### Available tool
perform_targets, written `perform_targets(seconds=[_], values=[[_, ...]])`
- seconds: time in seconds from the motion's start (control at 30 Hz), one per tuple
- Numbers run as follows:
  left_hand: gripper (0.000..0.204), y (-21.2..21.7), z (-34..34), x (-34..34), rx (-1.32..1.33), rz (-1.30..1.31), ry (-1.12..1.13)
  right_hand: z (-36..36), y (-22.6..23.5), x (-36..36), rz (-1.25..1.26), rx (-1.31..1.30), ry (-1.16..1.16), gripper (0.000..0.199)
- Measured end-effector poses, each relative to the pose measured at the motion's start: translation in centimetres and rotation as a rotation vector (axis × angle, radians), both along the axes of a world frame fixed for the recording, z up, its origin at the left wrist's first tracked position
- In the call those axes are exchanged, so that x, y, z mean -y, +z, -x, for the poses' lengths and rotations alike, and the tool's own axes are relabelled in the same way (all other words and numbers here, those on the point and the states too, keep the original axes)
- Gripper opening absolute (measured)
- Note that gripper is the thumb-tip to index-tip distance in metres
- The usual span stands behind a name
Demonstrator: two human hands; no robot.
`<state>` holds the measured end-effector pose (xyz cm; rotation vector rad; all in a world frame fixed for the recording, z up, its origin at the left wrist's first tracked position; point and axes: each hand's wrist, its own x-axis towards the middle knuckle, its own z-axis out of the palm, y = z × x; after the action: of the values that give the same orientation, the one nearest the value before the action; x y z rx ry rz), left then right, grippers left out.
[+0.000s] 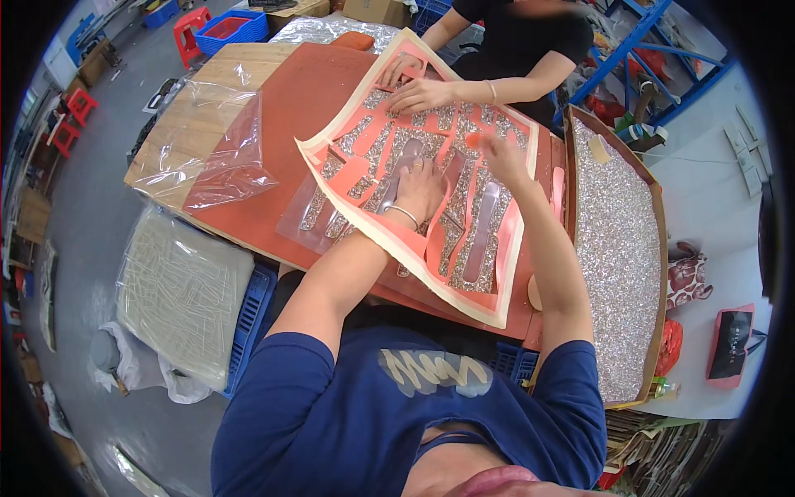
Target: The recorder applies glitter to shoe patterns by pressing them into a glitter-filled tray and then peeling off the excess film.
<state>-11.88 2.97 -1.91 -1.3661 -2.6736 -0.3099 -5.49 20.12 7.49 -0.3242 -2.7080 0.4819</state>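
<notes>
A large sheet with a cream border [397, 248], salmon-pink strips [364, 141] and glittery silver-brown cut-out shapes [411, 141] lies slanted across the red-topped table. My left hand [418, 195] rests on its middle, fingers stretched over the surface. Beside it, clear purplish shoe-strap-like pieces [483, 219] lie on the glitter. Over the right part of the sheet, my right hand [505, 161] is raised and smeared by motion. A small orange-red patch [474, 141] shows at its fingertips; whether it is held is unclear. Across the table, a co-worker's hands [422, 95] press on the far corner.
Crumpled clear plastic film [224, 149] covers the table's left side. A tray of glittery material [617, 248] stands at the right. At lower left, a bagged stack of pale pieces [186, 290] sits on a blue crate [252, 323]. Red stools [190, 33] stand farther back.
</notes>
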Motion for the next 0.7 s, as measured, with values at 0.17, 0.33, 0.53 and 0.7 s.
perform_targets(seconds=[0.17, 0.33, 0.53, 0.7], values=[[0.042, -3.7, -0.1, 1.3, -0.044, -0.07, 0.046, 2.2, -3.8, 0.6, 0.236, 0.019, 0.283, 0.03], [0.048, -4.7, -1.2, 2.0, -0.102, -0.154, 0.034, 6.7, -3.4, 8.9, 0.066, 0.108, 0.29, 0.022], [0.052, -3.0, -1.8, 2.9, 0.077, -0.02, -0.093, 12.5, -8.2, 12.5, -0.342, 0.222, 0.374, 0.016], [0.057, -10.7, -0.3, 1.3, -0.691, 0.244, 0.091, 13.8, -7.4, 15.0, -0.537, 0.268, 0.546, 0.016]])
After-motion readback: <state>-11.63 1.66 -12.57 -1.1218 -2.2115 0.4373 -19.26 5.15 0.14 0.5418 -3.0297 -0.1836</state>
